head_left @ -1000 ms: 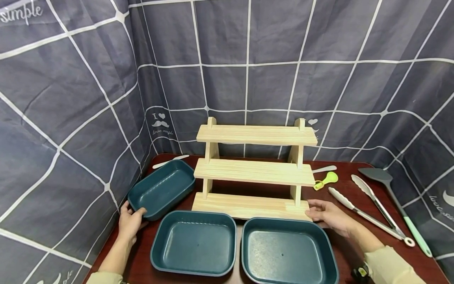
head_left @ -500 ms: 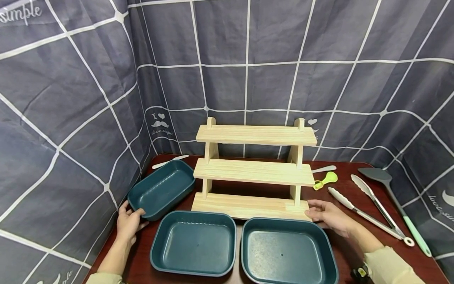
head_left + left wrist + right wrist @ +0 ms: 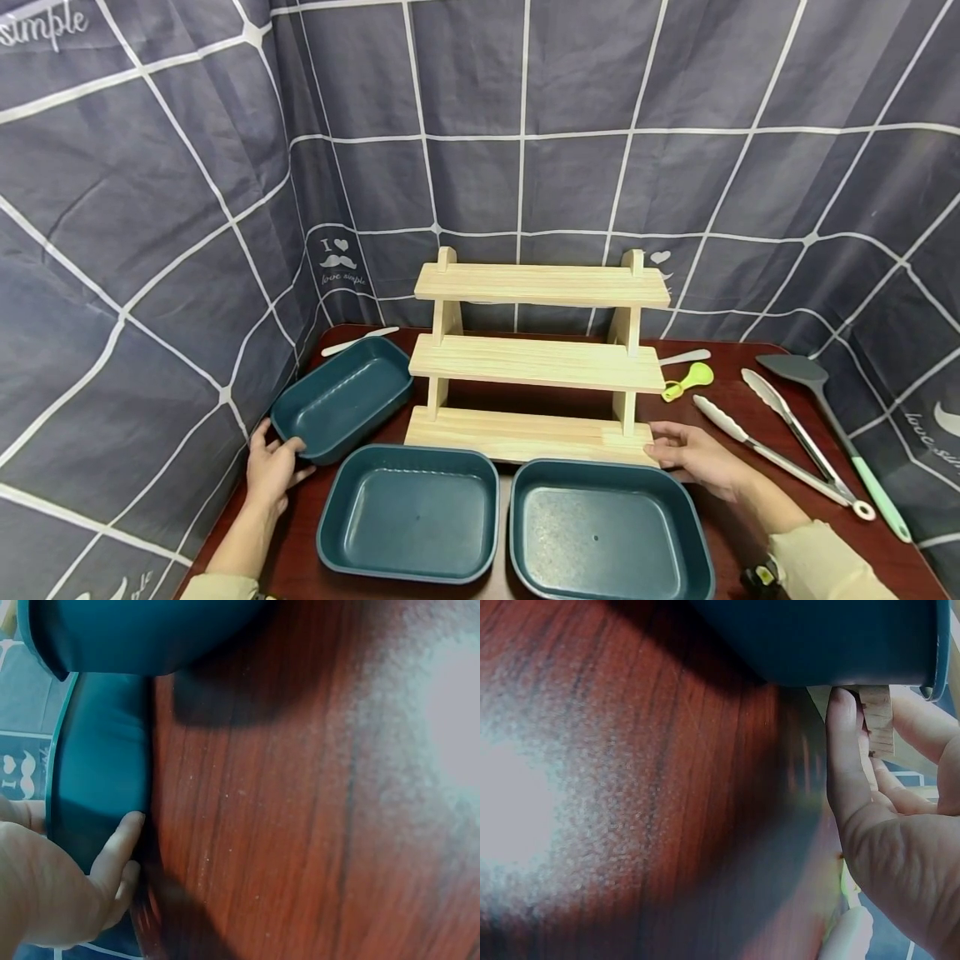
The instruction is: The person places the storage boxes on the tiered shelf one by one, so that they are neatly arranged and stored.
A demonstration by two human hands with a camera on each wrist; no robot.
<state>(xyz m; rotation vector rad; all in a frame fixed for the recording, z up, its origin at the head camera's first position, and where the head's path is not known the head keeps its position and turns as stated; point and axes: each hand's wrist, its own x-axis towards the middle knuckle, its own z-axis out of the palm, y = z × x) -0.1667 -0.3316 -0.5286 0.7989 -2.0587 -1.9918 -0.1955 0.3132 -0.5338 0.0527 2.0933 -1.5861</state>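
Left hand [image 3: 272, 473], eight o'clock: pinching angled teal bin [image 3: 341, 398]; right hand [image 3: 701, 458], four o'clock: gripping wooden rack [image 3: 536, 363], lowest tier [image 3: 525, 434].

Arms [image 3: 242, 537] spread, hands [image 3: 272, 473] apart; fingers [image 3: 672, 431] pinching

This looks like a small tabletop booth set out in kitchen style; whether it stands in a home or a lab cannot be told. Grey grid-patterned curtains [image 3: 572, 192] (a moustache print [image 3: 339, 262] shows on them) enclose a reddish wood-grain table [image 3: 247, 825]. Tongs [image 3: 789, 464], a mint-handled turner [image 3: 838, 425] and a lime-green spoon [image 3: 700, 375] lie beside a three-tier wooden stand [image 3: 536, 362].
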